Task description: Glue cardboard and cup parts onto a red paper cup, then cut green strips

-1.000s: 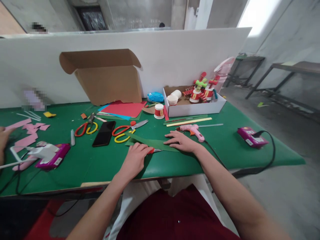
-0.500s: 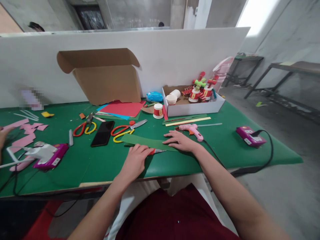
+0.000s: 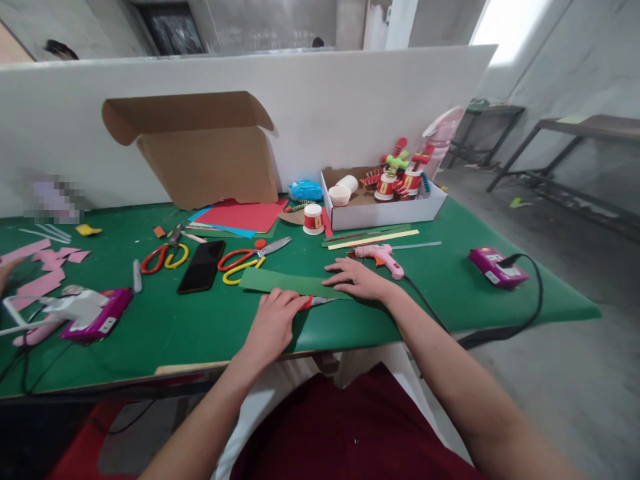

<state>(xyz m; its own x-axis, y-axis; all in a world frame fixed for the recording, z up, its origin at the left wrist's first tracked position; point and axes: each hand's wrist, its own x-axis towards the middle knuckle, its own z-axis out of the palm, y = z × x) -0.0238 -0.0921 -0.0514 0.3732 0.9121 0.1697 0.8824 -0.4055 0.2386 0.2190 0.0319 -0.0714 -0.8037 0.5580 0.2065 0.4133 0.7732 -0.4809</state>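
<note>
A long dark green paper strip [image 3: 280, 281] lies flat near the front edge of the green table [image 3: 200, 327]. My right hand [image 3: 359, 279] rests flat on the strip's right end, fingers stretched out. My left hand [image 3: 274, 320] is closed around a red-handled cutter [image 3: 314, 302], whose metal tip pokes out to the right along the strip's near edge. Red and yellow scissors [image 3: 249, 257] lie just behind the strip. A pink glue gun [image 3: 381, 255] lies behind my right hand.
A black phone [image 3: 201, 266] and second scissors [image 3: 164, 255] lie to the left. An open cardboard box [image 3: 200, 150], coloured paper sheets [image 3: 243, 217] and a white box of paper-cup crafts [image 3: 383, 195] stand behind. Purple power adapters [image 3: 497, 265] sit at both sides. Another person's hand [image 3: 6, 272] shows far left.
The view has shifted slightly; my hands and the strip keep nearly the same pose, the left hand still on the cutter at the strip's near edge.
</note>
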